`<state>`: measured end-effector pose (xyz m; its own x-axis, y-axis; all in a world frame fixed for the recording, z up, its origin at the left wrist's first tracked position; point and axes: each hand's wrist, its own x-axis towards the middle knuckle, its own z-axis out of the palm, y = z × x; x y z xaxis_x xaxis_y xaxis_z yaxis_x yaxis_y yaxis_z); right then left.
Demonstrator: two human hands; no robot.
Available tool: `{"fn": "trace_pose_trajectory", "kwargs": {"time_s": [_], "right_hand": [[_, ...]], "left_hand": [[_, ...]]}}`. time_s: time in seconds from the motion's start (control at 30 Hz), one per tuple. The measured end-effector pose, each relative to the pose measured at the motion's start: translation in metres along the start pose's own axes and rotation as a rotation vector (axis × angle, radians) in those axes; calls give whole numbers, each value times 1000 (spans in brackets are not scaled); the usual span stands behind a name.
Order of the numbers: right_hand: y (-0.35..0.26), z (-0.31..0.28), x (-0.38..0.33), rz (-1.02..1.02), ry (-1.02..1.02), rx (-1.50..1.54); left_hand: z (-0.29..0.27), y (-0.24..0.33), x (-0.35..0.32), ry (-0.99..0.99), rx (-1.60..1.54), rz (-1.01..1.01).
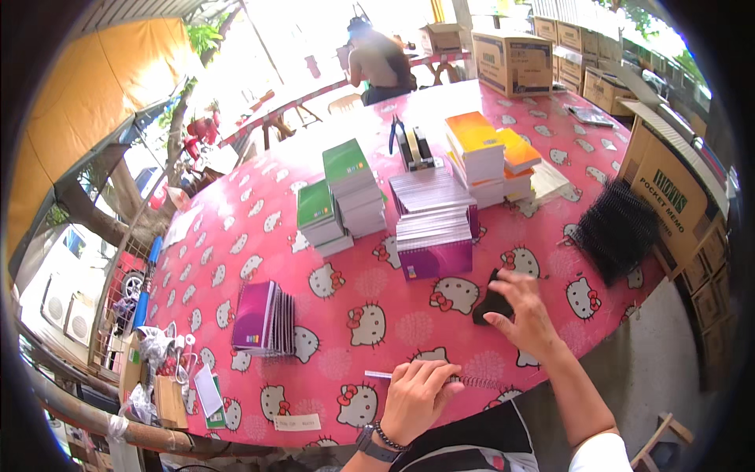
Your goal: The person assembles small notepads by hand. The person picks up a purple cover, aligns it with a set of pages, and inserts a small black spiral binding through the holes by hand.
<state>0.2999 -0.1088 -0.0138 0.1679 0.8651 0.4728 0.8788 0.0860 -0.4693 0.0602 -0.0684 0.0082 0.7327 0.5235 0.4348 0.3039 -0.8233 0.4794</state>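
Note:
Near the table's front edge my left hand [421, 396] is closed on a thin notebook [377, 375] seen edge-on. A loose wire spiral [481, 382] sticks out from its right end. To the right and farther in, my right hand [525, 308] has its thumb and fingers around a small black object [491, 305] lying on the table; its kind I cannot make out. Just beyond stands a long row of purple notebooks [436, 259]. A smaller stack of purple spiral-bound notebooks [259, 316] sits to the left.
Green notebook stacks [342, 169] and orange ones [474, 134] stand behind, with a tape dispenser [414, 147] and blue-handled pliers [392, 135] between. Black spirals [617, 228] are heaped by a carton [668, 185] at right. A paper strip [298, 422] lies near the front edge. Another person [381, 67] sits far off.

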Motion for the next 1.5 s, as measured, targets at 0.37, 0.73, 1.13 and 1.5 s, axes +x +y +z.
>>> {"fn": "trace_pose_trajectory", "kwargs": {"time_s": [0.37,0.73,1.13,1.5], "right_hand": [[27,3,6,130,-277,-133],[-9,-5,-8,148,-442,878],[-37,9,-13,140,-556,797],[-52,4,3,-49,-662,882]], "left_hand": [[-9,-8,-2,-23,-4,78],[-5,-12,-12,-40,55,31],[-14,-40,-26,85,88,-22],[-14,-40,-22,98,100,-14]]}}
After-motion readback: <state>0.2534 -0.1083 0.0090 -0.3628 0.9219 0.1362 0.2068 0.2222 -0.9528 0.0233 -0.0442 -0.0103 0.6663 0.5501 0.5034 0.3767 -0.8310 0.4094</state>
